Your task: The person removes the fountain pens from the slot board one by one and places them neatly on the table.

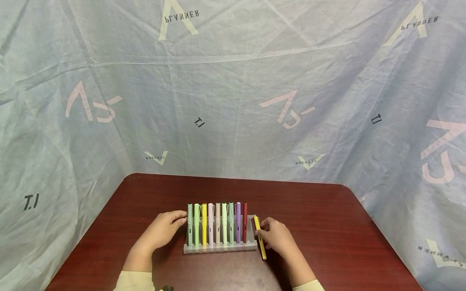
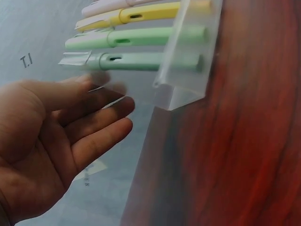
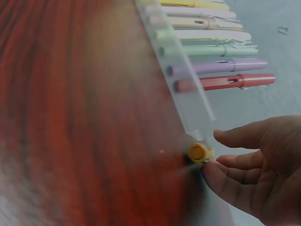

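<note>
A clear plastic pen stand (image 1: 218,248) holds a row of several upright capped pens, from a grey-green pen (image 1: 190,226) at the left to a dark red pen (image 1: 245,222) at the right. My left hand (image 1: 165,228) is at the stand's left side with loosely extended fingers and holds nothing; contact with the stand is unclear. Beside the stand's right end, my right hand (image 1: 277,236) holds a yellow pen (image 1: 260,242) between thumb and fingers. This pen slants over the table, its end (image 3: 198,153) facing the right wrist camera.
The dark red wooden table (image 1: 327,226) extends around the stand. Printed grey cloth (image 1: 233,101) hangs behind and at both sides. A small dark object (image 1: 168,288) shows partly at the bottom edge of the head view.
</note>
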### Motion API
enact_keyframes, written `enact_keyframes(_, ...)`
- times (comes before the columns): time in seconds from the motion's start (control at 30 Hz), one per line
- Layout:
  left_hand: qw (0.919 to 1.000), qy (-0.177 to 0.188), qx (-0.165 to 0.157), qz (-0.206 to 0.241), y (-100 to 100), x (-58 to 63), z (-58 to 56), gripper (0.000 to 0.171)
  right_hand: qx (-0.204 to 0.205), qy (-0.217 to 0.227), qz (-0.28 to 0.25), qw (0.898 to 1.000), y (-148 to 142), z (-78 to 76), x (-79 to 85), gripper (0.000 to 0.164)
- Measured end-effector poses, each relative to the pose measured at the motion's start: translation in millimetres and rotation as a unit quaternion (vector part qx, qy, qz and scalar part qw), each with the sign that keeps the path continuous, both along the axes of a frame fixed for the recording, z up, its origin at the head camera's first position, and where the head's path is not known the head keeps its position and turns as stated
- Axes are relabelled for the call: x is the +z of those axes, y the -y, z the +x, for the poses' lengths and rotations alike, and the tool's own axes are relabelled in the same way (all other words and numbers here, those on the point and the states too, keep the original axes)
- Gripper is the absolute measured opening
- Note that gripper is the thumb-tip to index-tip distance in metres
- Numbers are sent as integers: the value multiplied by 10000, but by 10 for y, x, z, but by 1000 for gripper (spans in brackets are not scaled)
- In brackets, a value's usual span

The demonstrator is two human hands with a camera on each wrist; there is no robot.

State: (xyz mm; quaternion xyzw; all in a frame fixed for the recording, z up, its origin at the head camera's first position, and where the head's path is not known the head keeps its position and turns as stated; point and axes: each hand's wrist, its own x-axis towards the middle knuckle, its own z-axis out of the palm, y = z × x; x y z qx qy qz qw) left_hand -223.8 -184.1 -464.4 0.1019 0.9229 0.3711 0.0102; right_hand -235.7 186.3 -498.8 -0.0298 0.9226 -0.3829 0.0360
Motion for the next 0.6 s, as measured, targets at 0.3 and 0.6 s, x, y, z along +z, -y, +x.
enact_keyframes(0.3, 9988, 417, -206, 165, 208, 25, 91, 40, -109, -462, -951, 9943, 22, 47, 217, 22)
enact_keyframes(0.6, 9883, 1012, -1145, -25, 54, -35, 145, 44, 64, -443, -1152, 9923, 95, 64, 270, 20)
